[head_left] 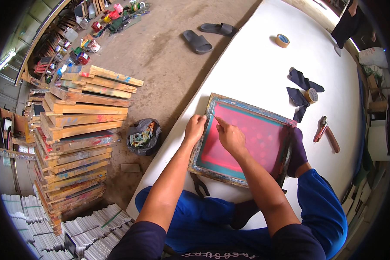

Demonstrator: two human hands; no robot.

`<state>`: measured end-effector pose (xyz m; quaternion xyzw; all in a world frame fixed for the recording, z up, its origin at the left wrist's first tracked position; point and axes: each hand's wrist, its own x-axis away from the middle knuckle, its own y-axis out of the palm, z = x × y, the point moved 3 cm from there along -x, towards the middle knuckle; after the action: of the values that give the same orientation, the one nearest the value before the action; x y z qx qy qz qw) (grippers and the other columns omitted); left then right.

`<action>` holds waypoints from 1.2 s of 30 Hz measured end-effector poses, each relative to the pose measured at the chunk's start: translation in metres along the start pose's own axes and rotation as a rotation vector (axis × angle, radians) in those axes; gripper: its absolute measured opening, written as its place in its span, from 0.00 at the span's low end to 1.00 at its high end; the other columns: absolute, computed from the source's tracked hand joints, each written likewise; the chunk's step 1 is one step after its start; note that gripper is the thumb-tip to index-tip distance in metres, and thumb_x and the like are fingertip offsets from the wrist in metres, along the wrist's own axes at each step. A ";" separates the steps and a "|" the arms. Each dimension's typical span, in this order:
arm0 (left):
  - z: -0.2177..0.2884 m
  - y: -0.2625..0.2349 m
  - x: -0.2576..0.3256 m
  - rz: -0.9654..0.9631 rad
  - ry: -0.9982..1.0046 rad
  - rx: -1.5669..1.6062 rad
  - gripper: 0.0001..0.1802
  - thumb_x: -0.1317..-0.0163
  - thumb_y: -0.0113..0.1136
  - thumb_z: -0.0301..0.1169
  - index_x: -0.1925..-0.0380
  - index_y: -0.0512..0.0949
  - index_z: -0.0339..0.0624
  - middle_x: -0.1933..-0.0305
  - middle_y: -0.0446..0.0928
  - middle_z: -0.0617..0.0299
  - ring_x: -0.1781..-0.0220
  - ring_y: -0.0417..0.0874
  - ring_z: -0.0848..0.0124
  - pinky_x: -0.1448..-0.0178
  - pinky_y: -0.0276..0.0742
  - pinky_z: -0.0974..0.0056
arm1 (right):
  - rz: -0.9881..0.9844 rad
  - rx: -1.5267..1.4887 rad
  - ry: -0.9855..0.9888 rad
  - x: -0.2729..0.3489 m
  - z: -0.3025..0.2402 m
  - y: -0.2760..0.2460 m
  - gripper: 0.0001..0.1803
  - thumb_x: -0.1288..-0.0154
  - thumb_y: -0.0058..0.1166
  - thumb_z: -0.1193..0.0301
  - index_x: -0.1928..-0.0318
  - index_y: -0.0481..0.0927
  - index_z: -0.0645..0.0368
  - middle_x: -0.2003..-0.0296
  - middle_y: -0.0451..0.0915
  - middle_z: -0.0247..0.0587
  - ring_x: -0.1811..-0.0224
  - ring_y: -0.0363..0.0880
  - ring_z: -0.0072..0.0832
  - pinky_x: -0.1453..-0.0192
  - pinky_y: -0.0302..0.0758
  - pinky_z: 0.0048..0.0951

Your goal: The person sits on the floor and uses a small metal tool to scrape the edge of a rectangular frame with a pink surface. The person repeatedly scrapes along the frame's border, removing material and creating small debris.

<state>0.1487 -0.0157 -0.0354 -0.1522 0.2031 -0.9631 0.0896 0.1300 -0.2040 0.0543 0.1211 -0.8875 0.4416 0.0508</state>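
Observation:
A wooden printing screen frame point(248, 107) with pink mesh lies on a white table point(255, 65) in front of me. My left hand point(195, 128) grips the frame's left rail. My right hand point(230, 137) rests on the mesh near the upper left corner and pinches a thin strip of tape point(213, 116) that rises from the frame's inner edge. My foot in a dark sock point(297, 151) presses against the frame's right side.
Black pliers point(199, 185) lie by my knee. Two tape rolls point(282, 40), dark cloth pieces point(300, 89) and a small tool point(322, 128) are on the table. On the floor to the left: stacked wooden frames point(78, 130), a black rubbish bag point(144, 137), sandals point(197, 41).

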 end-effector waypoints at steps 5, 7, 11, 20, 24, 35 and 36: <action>-0.016 0.003 0.005 0.130 0.095 -0.003 0.18 0.21 0.61 0.40 0.55 0.83 0.32 0.56 0.88 0.44 0.54 0.89 0.52 0.49 0.80 0.50 | -0.018 0.068 -0.030 -0.028 -0.010 0.019 0.23 0.20 0.49 0.61 0.29 0.79 0.40 0.61 0.90 0.56 0.56 0.90 0.57 0.53 0.85 0.59; -0.030 0.007 0.002 0.193 0.121 0.048 0.18 0.20 0.59 0.41 0.59 0.82 0.35 0.62 0.86 0.50 0.59 0.86 0.57 0.53 0.78 0.54 | -0.038 0.104 -0.044 -0.034 -0.015 0.027 0.24 0.21 0.47 0.65 0.29 0.80 0.40 0.60 0.90 0.56 0.55 0.90 0.57 0.52 0.84 0.60; -0.038 0.001 -0.002 0.162 -0.057 0.714 0.18 0.17 0.57 0.43 0.66 0.77 0.43 0.72 0.75 0.66 0.69 0.76 0.72 0.61 0.72 0.63 | -0.109 0.182 -0.024 -0.042 -0.020 0.021 0.27 0.23 0.44 0.69 0.28 0.80 0.40 0.57 0.90 0.57 0.53 0.90 0.57 0.48 0.84 0.60; -0.007 -0.063 0.022 0.209 -0.036 0.387 0.08 0.27 0.69 0.30 0.63 0.85 0.36 0.68 0.83 0.65 0.70 0.80 0.77 0.61 0.77 0.64 | -0.079 0.116 -0.024 -0.038 -0.023 0.027 0.23 0.19 0.49 0.61 0.29 0.81 0.38 0.54 0.90 0.53 0.50 0.89 0.55 0.44 0.85 0.56; -0.004 -0.104 0.052 0.510 0.205 -0.060 0.08 0.31 0.72 0.29 0.63 0.88 0.34 0.67 0.88 0.54 0.67 0.86 0.65 0.57 0.81 0.59 | -0.051 0.082 0.004 -0.035 -0.011 0.022 0.23 0.19 0.49 0.60 0.29 0.81 0.37 0.52 0.90 0.54 0.48 0.88 0.56 0.42 0.83 0.57; -0.023 -0.185 0.090 0.764 0.309 -0.523 0.11 0.39 0.77 0.32 0.60 0.85 0.45 0.58 0.83 0.57 0.55 0.87 0.52 0.50 0.82 0.50 | 0.004 -0.065 -0.040 -0.026 0.002 0.037 0.22 0.19 0.50 0.59 0.29 0.81 0.38 0.51 0.89 0.57 0.49 0.88 0.59 0.43 0.83 0.57; -0.023 -0.171 0.084 0.650 0.356 -0.421 0.09 0.37 0.76 0.34 0.61 0.86 0.46 0.60 0.85 0.57 0.57 0.87 0.54 0.51 0.82 0.51 | 0.015 -0.085 -0.043 -0.025 0.003 0.040 0.22 0.19 0.50 0.59 0.29 0.81 0.38 0.51 0.89 0.57 0.49 0.88 0.60 0.44 0.83 0.57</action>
<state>0.0437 0.1268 0.0375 0.0735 0.4450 -0.8336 0.3189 0.1440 -0.1794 0.0169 0.1217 -0.9073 0.4011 0.0336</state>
